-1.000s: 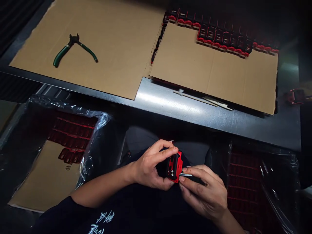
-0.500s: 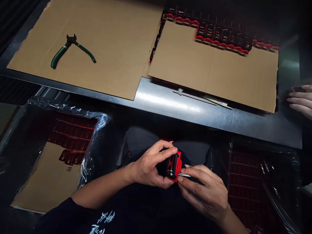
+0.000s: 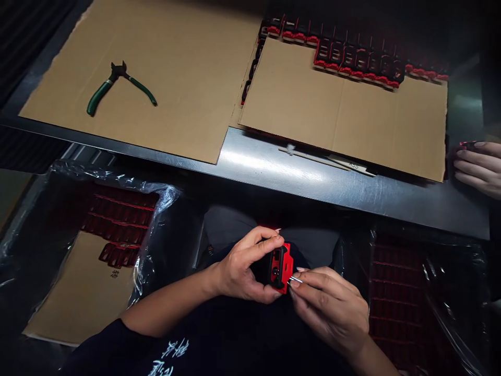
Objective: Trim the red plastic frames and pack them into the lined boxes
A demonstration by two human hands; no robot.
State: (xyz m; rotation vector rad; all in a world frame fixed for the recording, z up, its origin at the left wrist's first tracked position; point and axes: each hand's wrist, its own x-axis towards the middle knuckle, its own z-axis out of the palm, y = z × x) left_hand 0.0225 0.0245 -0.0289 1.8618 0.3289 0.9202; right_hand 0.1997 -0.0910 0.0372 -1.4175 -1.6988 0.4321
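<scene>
My left hand (image 3: 246, 263) is wrapped round a red and black plastic housing (image 3: 287, 266), thumb below and fingers above, with its red side facing right. At the lower right of that side, my right hand (image 3: 329, 300) pinches thin silver metal pins (image 3: 296, 279) between thumb and fingertips. Their inner ends are close to the red face; whether they enter it I cannot tell. Both hands are over my lap, in front of the metal table edge.
Green-handled cutting pliers (image 3: 117, 78) lie on cardboard (image 3: 176, 104). More housings (image 3: 360, 62) stand in rows on the right board. Plastic-lined boxes of red parts (image 3: 117, 219) flank me. A stick (image 3: 313, 156) lies on the metal table (image 3: 266, 167). Another person's hand (image 3: 479, 167) is at right.
The housing has turned slightly, showing more of its red face. The pins in my right hand have shifted and tilted. The other person's hand has moved a little left.
</scene>
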